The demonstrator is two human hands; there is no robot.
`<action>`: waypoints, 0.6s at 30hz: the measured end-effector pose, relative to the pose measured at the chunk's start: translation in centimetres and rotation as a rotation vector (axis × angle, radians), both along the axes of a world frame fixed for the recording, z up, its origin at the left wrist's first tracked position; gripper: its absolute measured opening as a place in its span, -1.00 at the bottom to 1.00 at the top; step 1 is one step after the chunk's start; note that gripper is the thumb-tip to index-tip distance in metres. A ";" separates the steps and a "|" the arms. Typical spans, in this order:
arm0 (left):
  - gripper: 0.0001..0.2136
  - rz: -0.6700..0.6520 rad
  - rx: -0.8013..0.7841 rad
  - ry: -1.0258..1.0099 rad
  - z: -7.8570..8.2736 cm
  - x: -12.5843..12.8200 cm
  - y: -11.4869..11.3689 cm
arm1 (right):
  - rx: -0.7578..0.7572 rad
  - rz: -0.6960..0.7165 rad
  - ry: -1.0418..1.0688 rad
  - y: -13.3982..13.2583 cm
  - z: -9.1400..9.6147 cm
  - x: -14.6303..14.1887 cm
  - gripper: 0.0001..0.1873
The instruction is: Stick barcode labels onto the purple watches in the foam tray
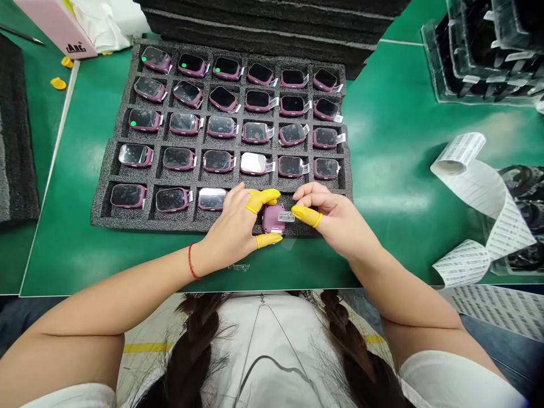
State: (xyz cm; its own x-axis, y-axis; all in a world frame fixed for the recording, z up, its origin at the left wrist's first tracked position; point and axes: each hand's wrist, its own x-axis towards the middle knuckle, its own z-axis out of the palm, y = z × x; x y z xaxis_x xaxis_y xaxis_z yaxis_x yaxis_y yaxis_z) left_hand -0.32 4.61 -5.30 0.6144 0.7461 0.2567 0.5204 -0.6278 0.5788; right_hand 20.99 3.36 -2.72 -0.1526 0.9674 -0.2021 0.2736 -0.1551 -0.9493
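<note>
A purple smartwatch body [272,220] is held by my left hand [240,221], its back facing up, between thumb and index finger in yellow finger cots. My right hand [331,218] pinches the edge of a small white barcode label [286,216], which overlaps the right side of the watch back. Both hands are over the front row of a black foam tray [182,224]. Its compartments carry several purple watches, such as one with a dark screen [127,195] at front left and one with a bright screen [254,164] just beyond my hands.
Stacked black foam trays [263,28] stand behind. A curling roll of barcode labels [471,192] lies at right, below clear plastic trays [480,62]. At upper left are a pink box [59,28] and loose yellow finger cots [58,84]. A plastic scrap [239,267] lies near the table edge.
</note>
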 end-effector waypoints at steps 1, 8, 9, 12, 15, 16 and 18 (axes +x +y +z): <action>-0.34 0.004 0.011 -0.010 -0.1 0.0 -0.1 | 0.019 0.012 -0.034 -0.1 -0.1 -0.1 -0.87; -0.29 0.017 0.063 -0.036 -0.8 0.1 -0.4 | 0.080 0.080 -0.209 -0.4 -0.2 -1.0 -0.86; -0.30 0.017 0.066 -0.036 -0.8 0.1 -0.4 | 0.090 0.083 -0.228 -0.4 -0.1 -1.0 -0.85; -0.32 0.019 0.068 -0.029 -0.8 0.1 -0.4 | 0.111 0.089 -0.264 -0.4 -0.1 -1.2 -0.85; -0.31 0.020 0.076 -0.026 -0.7 0.1 -0.4 | 0.124 0.092 -0.279 -0.4 -0.2 -1.2 -0.86; -0.31 0.021 0.077 -0.024 -0.7 0.1 -0.4 | 0.126 0.091 -0.281 -0.4 -0.2 -1.2 -0.85; -0.31 0.022 0.080 -0.023 -0.7 0.1 -0.4 | 0.128 0.092 -0.285 -0.4 -0.3 -1.2 -0.85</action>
State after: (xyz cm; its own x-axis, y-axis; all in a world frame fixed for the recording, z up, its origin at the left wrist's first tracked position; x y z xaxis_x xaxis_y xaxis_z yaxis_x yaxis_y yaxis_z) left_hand -0.24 4.23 -6.03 0.5917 0.7355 0.3300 0.5218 -0.6614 0.5387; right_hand 19.79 2.93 -3.02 -0.1954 0.9725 -0.1266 0.5388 -0.0014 -0.8424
